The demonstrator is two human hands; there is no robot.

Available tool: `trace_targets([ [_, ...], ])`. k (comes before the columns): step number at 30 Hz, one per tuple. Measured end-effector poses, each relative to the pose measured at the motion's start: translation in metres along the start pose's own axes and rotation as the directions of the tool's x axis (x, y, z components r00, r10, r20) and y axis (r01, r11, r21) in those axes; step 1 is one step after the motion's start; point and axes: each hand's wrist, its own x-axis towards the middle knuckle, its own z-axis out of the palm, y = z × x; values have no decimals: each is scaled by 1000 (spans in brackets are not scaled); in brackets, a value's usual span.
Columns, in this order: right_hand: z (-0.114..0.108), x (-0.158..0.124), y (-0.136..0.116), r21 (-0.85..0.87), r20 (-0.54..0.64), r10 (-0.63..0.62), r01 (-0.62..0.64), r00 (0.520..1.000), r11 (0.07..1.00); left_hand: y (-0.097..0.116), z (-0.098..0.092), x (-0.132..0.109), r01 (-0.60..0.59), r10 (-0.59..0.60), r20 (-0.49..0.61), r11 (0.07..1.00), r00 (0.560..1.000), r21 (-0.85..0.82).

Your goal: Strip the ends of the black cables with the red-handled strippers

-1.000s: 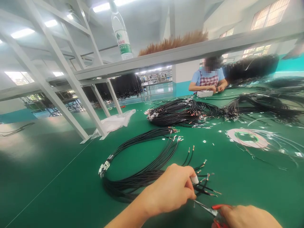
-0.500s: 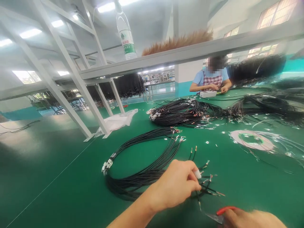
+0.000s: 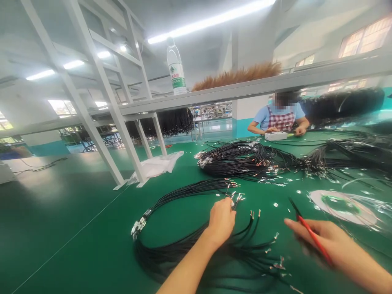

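- From the head view, I saw the left hand (image 3: pixel 223 220) at some ends of the black cable bundle (image 3: pixel 165 257), fingertips drawn together; I couldn't tell whether they pinched a strand.
- The right hand (image 3: pixel 332 237) was closed around red-handled pliers (image 3: pixel 315 240), well apart from the left.
- The bundle lay curved on the green tabletop (image 3: pixel 82 253).
- Beyond it, I saw a larger cable heap (image 3: pixel 235 161).

4 o'clock: right hand (image 3: pixel 326 234), underside blurred | 6 o'clock: left forearm (image 3: pixel 194 265) cut off, hiding part of cables (image 3: pixel 170 255)
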Motion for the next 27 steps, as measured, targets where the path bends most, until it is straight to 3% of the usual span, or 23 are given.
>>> trace_targets([
  [3, 15, 17, -11, 221, 51, -1, -10, 999, 975, 9, 14, 12, 19, -19, -20, 1000, 1000, -14],
  [8, 29, 38, -14, 395, -7, -73, 70, 997, 916, 18, 22, 24, 36, -44, -42, 985, 998, -168],
  [13, 30, 45, -21, 467, -85, -121, 147, 989, 872, 32, 10, 8, -75, 74, -17, 925, 997, -373],
  [18, 37, 37, -26, 518, -82, -190, 205, 978, 830, 42, 9, -12, -195, 135, -174, 895, 976, -401],
  [20, 41, 35, -26, 535, -73, -209, 215, 975, 817, 44, 12, -16, -209, 148, -181, 898, 972, -388],
  [24, 44, 33, -24, 521, -68, -199, 205, 978, 828, 46, 11, -21, -201, 170, -107, 855, 980, -478],
  [27, 44, 32, -21, 530, -53, -214, 209, 975, 822, 43, 3, -20, -75, 179, 88, 739, 980, -669],
])
